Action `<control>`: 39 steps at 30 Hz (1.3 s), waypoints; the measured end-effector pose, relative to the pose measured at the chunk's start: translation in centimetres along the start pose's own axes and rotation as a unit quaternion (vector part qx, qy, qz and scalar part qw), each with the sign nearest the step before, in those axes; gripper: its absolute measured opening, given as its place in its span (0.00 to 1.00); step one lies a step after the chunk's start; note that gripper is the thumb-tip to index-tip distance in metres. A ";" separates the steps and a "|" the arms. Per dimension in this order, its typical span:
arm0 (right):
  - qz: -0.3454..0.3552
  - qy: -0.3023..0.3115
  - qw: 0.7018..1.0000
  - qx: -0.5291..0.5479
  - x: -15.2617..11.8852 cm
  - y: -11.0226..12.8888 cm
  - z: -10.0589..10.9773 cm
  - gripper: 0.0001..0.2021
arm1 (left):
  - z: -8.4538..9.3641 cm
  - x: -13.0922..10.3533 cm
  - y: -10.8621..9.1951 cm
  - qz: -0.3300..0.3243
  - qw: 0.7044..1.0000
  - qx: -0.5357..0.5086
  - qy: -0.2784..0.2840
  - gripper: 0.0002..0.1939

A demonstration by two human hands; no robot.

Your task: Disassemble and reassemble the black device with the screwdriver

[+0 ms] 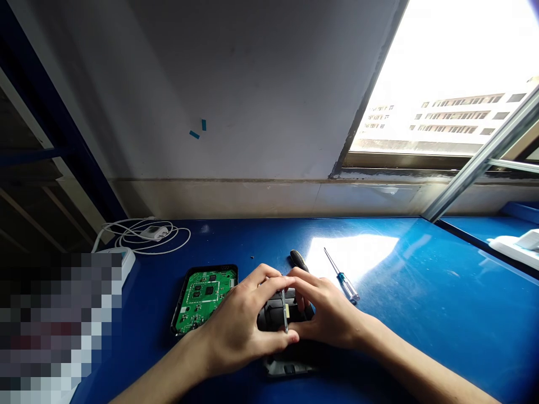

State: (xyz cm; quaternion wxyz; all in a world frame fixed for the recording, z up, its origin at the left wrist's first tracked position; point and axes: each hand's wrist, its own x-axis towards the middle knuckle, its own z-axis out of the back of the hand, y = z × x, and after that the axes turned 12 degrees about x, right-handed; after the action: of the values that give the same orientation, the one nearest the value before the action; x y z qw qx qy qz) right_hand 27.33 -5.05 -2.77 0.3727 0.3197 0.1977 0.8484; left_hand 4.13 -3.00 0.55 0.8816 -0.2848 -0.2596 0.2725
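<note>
At the lower centre of the frame, we pinch a thin part (284, 314), seen edge-on, between our left hand (240, 322) and right hand (330, 308), right of the green circuit board (205, 294).

The blue tabletop (425, 320) carries a black casing (214, 267), screwdriver (343, 279), white cable (145, 253).

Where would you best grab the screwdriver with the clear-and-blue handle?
Probably around its thick handle, using the nearer right hand, from above and the person's right. The screwdriver lies flat, handle end toward the person, thin shaft pointing away.
</note>
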 end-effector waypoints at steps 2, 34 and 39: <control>0.002 -0.003 1.000 0.001 0.0 0.0 0.0 0.24 | 0.0 0.0 0.1 -0.002 1.000 0.001 -0.003 0.30; 0.051 -0.074 0.996 -0.001 0.1 0.4 1.9 0.27 | 0.6 0.2 0.9 -0.018 0.975 0.214 -0.053 0.25; 0.054 -0.045 0.997 0.017 0.3 0.5 2.5 0.29 | 0.5 0.5 0.6 0.026 0.986 0.161 -0.035 0.23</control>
State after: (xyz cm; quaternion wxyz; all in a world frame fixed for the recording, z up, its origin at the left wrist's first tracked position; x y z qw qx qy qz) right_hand 28.64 -4.92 -0.54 0.3293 0.3739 0.1774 0.8487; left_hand 3.98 -2.13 0.69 0.8989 -0.1364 -0.2354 0.3435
